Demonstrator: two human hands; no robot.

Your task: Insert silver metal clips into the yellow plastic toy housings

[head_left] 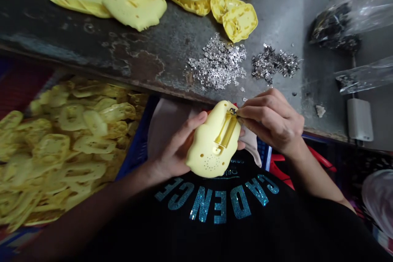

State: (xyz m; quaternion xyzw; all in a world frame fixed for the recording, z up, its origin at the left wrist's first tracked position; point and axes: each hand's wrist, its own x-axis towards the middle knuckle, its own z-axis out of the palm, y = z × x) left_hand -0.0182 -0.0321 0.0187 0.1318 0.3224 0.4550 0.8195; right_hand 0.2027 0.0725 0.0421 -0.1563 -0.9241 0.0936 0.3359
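Note:
My left hand (176,147) is wrapped round a pale yellow plastic shell (202,143), tilted up in front of my chest. The shell has a long battery slot (227,133), a few screw holes and a cluster of tiny speaker holes. At the slot's upper end, my right hand (273,120) pinches a small dark metal battery contact (233,111) with thumb and fingertips. The fingers partly cover it, so how far it sits in the slot I cannot tell. Just beyond, loose silver metal contacts (217,63) lie heaped on the metal bench (178,59).
A second heap of darker metal pieces (276,63) lies to the right. Several yellow shells (135,6) rest along the back. Clear plastic bags (334,24) and a white box (360,119) stand at right. A blue crate (130,151) beside a mass of yellow parts (67,151) is at lower left.

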